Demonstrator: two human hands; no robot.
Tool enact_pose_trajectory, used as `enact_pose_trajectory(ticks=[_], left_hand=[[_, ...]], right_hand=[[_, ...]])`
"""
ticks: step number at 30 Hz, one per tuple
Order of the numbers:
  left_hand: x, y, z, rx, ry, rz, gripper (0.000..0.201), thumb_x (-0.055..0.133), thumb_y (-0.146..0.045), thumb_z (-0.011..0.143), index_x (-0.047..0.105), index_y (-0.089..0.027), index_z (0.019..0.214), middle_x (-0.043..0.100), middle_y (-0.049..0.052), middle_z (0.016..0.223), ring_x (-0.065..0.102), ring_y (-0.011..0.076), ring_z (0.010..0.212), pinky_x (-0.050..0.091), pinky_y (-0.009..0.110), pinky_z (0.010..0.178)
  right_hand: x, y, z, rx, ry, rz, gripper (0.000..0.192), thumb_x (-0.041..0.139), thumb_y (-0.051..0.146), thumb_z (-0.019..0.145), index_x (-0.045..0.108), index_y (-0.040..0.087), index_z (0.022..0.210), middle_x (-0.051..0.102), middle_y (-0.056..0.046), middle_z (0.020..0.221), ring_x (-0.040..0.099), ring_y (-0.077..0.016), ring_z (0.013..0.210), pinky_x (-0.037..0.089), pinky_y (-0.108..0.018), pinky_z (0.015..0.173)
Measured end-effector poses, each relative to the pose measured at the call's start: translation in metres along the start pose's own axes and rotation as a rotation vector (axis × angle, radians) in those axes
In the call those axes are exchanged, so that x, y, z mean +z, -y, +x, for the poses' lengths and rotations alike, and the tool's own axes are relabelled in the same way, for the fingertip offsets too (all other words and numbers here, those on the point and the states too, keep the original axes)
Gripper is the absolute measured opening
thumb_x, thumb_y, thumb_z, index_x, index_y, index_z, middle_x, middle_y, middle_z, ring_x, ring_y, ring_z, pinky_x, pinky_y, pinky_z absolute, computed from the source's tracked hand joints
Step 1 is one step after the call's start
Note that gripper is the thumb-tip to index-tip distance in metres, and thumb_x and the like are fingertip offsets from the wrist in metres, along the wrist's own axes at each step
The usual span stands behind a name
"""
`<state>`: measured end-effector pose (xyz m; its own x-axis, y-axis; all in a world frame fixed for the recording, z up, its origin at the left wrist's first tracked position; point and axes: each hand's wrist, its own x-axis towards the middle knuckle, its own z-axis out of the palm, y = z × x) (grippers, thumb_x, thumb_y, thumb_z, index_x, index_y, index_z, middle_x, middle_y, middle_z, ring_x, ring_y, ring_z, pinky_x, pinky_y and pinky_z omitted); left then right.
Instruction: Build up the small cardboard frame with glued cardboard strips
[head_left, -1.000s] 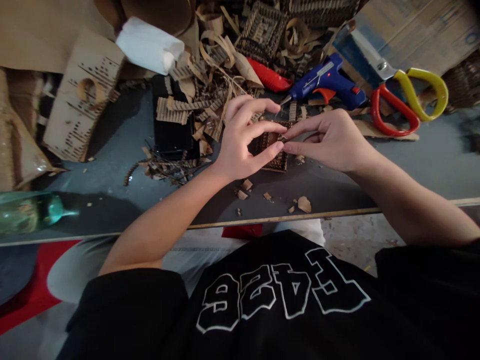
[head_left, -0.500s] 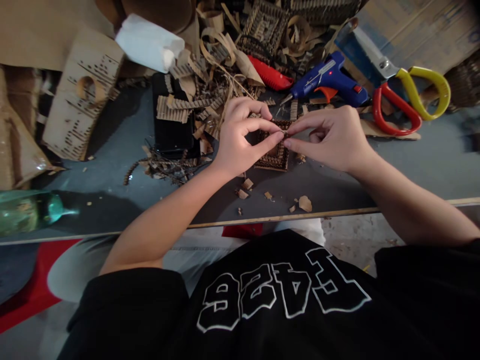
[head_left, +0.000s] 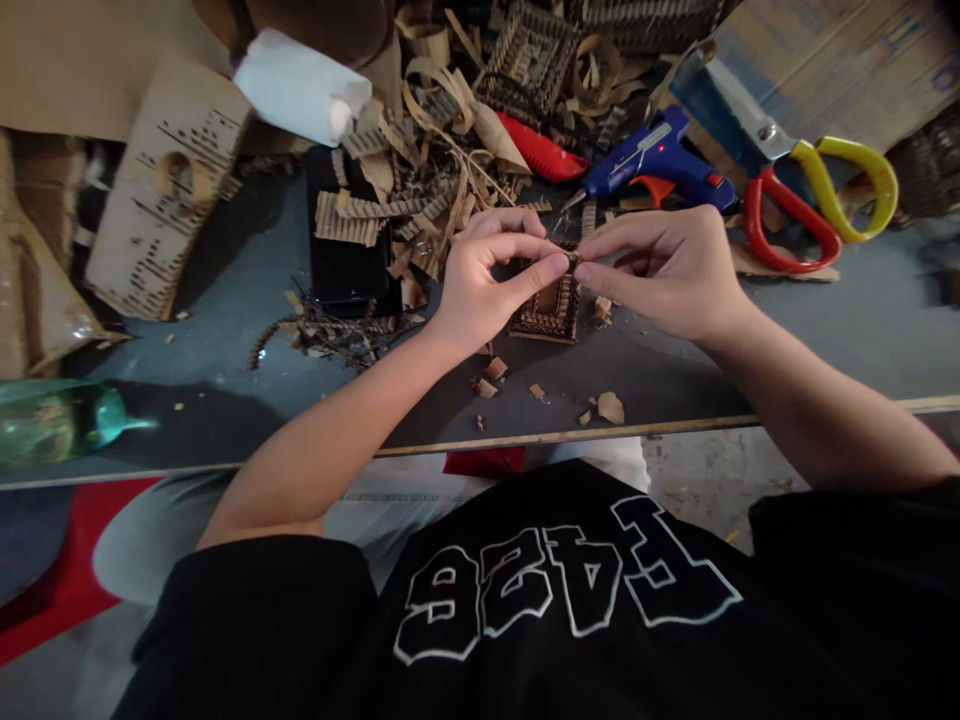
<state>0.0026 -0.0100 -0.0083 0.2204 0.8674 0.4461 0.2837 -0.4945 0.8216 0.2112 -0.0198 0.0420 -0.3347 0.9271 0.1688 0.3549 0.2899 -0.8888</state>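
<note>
Grey tabletop [head_left: 225,290], littered with cardboard scraps: your left hand [head_left: 480,285] and right hand [head_left: 664,270] have risen slightly, fingertips pinched together on a tiny cardboard piece [head_left: 573,259] — just above the small cardboard frame [head_left: 546,312], nearer the blue glue gun [head_left: 656,160].

Looks like a home craft workshop, pretty messy one tbh. The grey worktop [head_left: 225,290] is buried in corrugated cardboard strips [head_left: 420,150], with a blue glue gun [head_left: 660,160], big red-and-yellow scissors [head_left: 810,195], a red cutter [head_left: 540,150] and flattened boxes [head_left: 840,60] piled behind.
</note>
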Motion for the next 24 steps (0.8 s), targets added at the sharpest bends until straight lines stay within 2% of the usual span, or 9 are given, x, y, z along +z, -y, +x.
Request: enact_pose_trajectory(ticks=[4,9,17,24], left_hand=[[0.0002,0.0002,-0.0002,-0.005,-0.001,-0.028,0.041,0.062,-0.070,0.085,0.077,-0.032,0.090,0.070,0.002,0.102,0.066,0.0220,0.103,0.056,0.044,0.092],[-0.0037,-0.0020,0.0010,0.056,0.011,0.036,0.038,0.068,-0.068,0.083,0.077,-0.032,0.090,0.072,0.003,0.105,0.064,0.0233,0.107,0.051,0.047,0.103],[-0.0073,-0.0048,0.0020,0.164,-0.011,0.128,0.023,0.073,-0.055,0.085,0.077,-0.033,0.089,0.071,0.005,0.103,0.060,0.0263,0.112,0.049,0.050,0.104],[-0.0059,-0.0056,0.0013,0.183,0.014,0.137,0.019,0.069,-0.049,0.090,0.076,-0.031,0.087,0.070,0.006,0.102,0.059,0.0265,0.111,0.049,0.051,0.103]], right_hand=[[0.0009,-0.0017,0.0007,-0.039,-0.005,-0.004,0.028,0.084,0.045,0.074,0.079,0.021,0.084,0.075,-0.005,0.088,0.051,-0.0090,0.056,0.039,-0.027,0.047],[0.0027,-0.0010,-0.0014,-0.089,-0.050,-0.073,0.015,0.080,0.036,0.078,0.078,0.022,0.084,0.075,-0.004,0.088,0.047,-0.0073,0.052,0.035,-0.027,0.046],[0.0014,-0.0010,-0.0001,-0.228,-0.090,-0.192,0.004,0.076,0.024,0.078,0.079,0.022,0.081,0.076,-0.003,0.087,0.048,-0.0068,0.050,0.035,-0.027,0.045],[0.0006,0.0027,-0.0011,-0.210,-0.056,-0.230,0.003,0.075,0.022,0.077,0.076,0.023,0.075,0.074,0.000,0.078,0.048,-0.0080,0.051,0.037,-0.028,0.048]])
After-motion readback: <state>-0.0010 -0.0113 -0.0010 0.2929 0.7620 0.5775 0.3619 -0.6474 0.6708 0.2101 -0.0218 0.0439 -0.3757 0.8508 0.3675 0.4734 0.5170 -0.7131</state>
